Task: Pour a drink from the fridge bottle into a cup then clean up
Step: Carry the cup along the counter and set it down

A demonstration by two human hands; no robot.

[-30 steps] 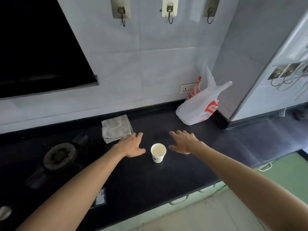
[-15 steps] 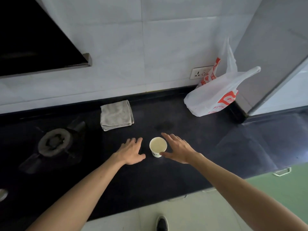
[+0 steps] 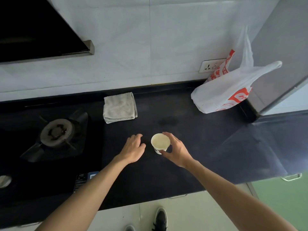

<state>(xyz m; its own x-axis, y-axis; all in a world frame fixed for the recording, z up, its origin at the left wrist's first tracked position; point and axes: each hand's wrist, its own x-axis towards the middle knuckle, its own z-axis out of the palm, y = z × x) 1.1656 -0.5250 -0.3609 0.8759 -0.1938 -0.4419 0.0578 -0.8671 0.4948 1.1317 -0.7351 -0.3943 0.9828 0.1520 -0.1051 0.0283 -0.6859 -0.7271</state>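
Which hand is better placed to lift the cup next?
Right. The right hand already curls around the cup, thumb near its base. The left hand is beside it, apart, touching nothing.

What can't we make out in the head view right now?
- Paper cup: print on the wall too small; far side covered by the right hand.
- Plastic bag: contents hidden, opaque.
- Stove sticker: text too small and dark.
- Fridge and bottle: neither visible in frame.
- Left hand: contact with the countertop unclear.

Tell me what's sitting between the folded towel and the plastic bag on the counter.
Nothing: the head view shows only bare black counter between the folded towel and the plastic bag.
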